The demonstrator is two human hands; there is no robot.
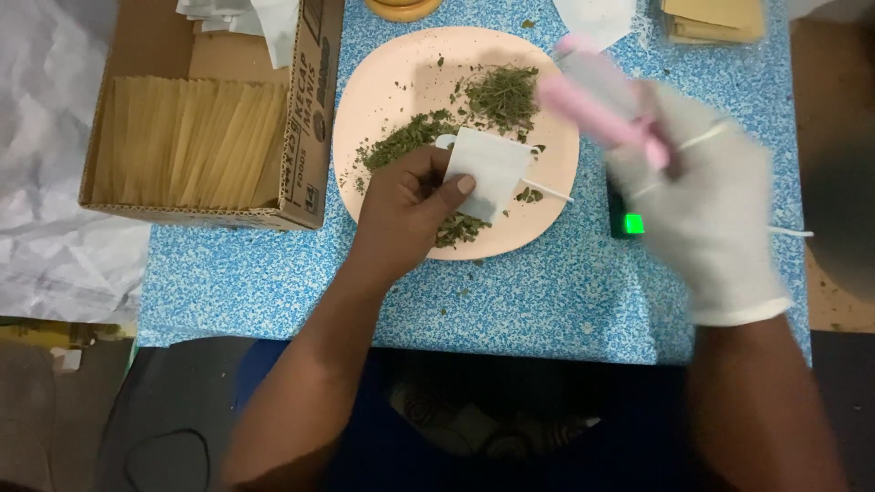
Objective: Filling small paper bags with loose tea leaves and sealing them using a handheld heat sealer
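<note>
Currently the bare left hand (406,205) is pinching a small white paper sachet (490,173) over the round pale pink plate (383,77), thumb lying across the sachet's lower left face and the other fingers curling behind it. Loose green dried herb (503,96) is lying scattered on the plate. Blurred, the white-gloved right hand (711,205) is closing its fingers around a pink plastic tool (597,105) above the blue speckled table (547,301)
</note>
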